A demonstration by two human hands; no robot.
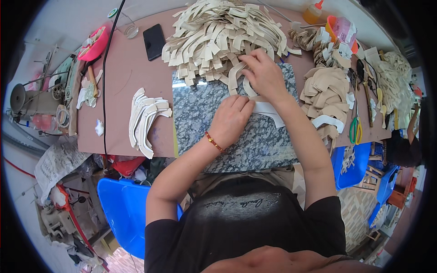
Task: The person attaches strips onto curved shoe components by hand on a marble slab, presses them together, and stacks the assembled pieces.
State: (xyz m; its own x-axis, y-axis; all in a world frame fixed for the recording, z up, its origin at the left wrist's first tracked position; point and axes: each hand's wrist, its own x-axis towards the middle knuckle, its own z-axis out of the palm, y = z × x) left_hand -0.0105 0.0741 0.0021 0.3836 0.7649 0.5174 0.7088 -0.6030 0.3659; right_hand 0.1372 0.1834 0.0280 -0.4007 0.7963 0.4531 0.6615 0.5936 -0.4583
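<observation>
My left hand (231,119), a red beaded bracelet at its wrist, presses its bent fingers together at the lower end of a curved cream strip (248,87). The strip's held end is hidden under the fingertips. My right hand (265,76) reaches to the near edge of a big heap of curved cream strips (223,34); its thumb and forefinger are apart, beside another curved strip (234,76). Below my right wrist lies a white strip (269,112). All this is over a speckled grey stone slab (195,125).
White-edged curved strips (146,119) lie left of the slab, tan pieces (325,91) right of it. Around them are a black phone (154,42), scissors (355,129), an orange-capped bottle (312,12) and a black cable (104,82). Blue bins (119,214) stand below the table edge.
</observation>
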